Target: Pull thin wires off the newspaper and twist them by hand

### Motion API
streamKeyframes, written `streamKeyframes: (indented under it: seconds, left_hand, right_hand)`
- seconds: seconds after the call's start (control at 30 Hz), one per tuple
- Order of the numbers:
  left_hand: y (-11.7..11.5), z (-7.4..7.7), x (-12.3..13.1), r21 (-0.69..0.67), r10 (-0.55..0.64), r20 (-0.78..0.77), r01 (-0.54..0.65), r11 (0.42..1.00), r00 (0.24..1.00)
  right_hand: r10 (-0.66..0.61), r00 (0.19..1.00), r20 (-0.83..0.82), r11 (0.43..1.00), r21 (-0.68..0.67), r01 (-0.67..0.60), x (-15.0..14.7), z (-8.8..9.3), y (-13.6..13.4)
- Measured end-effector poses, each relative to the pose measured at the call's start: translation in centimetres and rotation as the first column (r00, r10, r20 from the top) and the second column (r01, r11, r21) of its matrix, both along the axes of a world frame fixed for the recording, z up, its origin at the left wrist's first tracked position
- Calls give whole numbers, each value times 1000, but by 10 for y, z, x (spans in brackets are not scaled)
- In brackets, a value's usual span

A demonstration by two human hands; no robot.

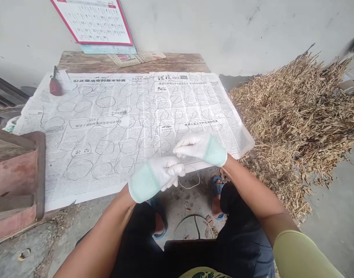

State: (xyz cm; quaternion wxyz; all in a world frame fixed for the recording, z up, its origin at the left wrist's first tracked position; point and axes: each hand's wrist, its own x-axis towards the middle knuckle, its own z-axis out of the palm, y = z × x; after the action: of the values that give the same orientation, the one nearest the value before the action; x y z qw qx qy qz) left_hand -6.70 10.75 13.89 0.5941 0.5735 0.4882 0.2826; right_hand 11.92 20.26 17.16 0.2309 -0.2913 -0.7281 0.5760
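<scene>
Both my hands wear white gloves with mint-green cuffs and meet above the near edge of the newspaper (pixel 243 141). A thin pale strand (pixel 199 180), wire or string, hangs from them in a loop. My left hand (pixel 168 172) is closed, its fingers pinched on that strand. Slightly higher and to the right, my right hand (pixel 192 146) has thumb and fingertips pressed together at the strand's upper part; the exact grip point is too small to see. On the printed sheets lie several thin strands bent into loops (pixel 92 170), spread in rough rows.
A red-handled tool (pixel 55 85) lies at the newspaper's upper left. The wooden table (pixel 185 60) stands against a wall with a calendar (pixel 95 23). Dry stalks (pixel 281 112) are heaped on the right. A reddish stool-like block (pixel 40 173) stands at the left.
</scene>
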Motion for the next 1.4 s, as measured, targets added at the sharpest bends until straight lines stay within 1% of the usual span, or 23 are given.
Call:
streamKeyframes:
  seconds: [0.1,0.17,0.23,0.33,0.4,0.47,0.53,0.57,0.63,0.73,0.77,0.83,0.93,1.03,1.13,1.27,1.4]
  left_hand:
    - [-1,3,2,-83,-13,32,15,996,999]
    - [0,4,1,-103,-18,54,23,994,998]
    - [0,4,-2,-110,-40,86,49,993,995]
    - [0,6,-5,-122,-61,113,75,990,992]
    - [0,8,-3,-141,-49,102,63,988,994]
    - [1,10,1,-150,4,63,5,989,998]
    - [5,11,3,-139,101,25,-97,986,995]
    - [7,11,3,-129,158,20,-155,979,987]
    - [11,10,2,-106,252,23,-249,963,967]
    - [14,6,-2,-50,320,5,-319,946,948]
    - [15,4,-3,-34,335,-6,-335,942,942]
    - [15,1,-5,-15,367,-23,-367,930,930]
    - [15,-1,-6,9,394,-47,-394,919,918]
    - [16,1,-5,36,377,-58,-375,926,925]
    - [18,1,-5,39,379,-17,-378,925,925]
    - [20,-7,-8,41,409,34,-410,911,912]
    - [20,-11,-12,80,432,-42,-428,900,901]
  right_hand:
    - [-47,999,19,996,-71,48,-2,2,-2]
    - [-101,994,36,989,-105,105,-4,4,-5]
    - [-158,986,52,981,-101,163,-6,6,-7]
    - [-207,977,48,973,-94,211,-9,3,-7]
    - [-242,970,19,964,-110,242,-8,-1,-2]
    - [-267,963,-29,955,-139,261,-4,-5,6]
    - [-254,965,-60,956,-169,240,2,-5,13]
    - [-228,972,-51,961,-175,216,6,-3,15]
    - [-160,986,42,972,-168,165,12,3,16]
    - [-58,963,263,984,-148,100,15,12,13]
    - [-34,950,310,986,-147,83,15,14,11]
    - [-11,939,343,987,-145,64,13,14,9]
    - [-36,946,323,988,-131,83,11,10,10]
    - [-83,944,318,986,-114,125,10,7,12]
    - [-103,947,305,983,-114,144,10,5,14]
    - [-109,949,294,979,-136,155,10,2,14]
    - [-120,965,234,977,-147,157,15,0,18]
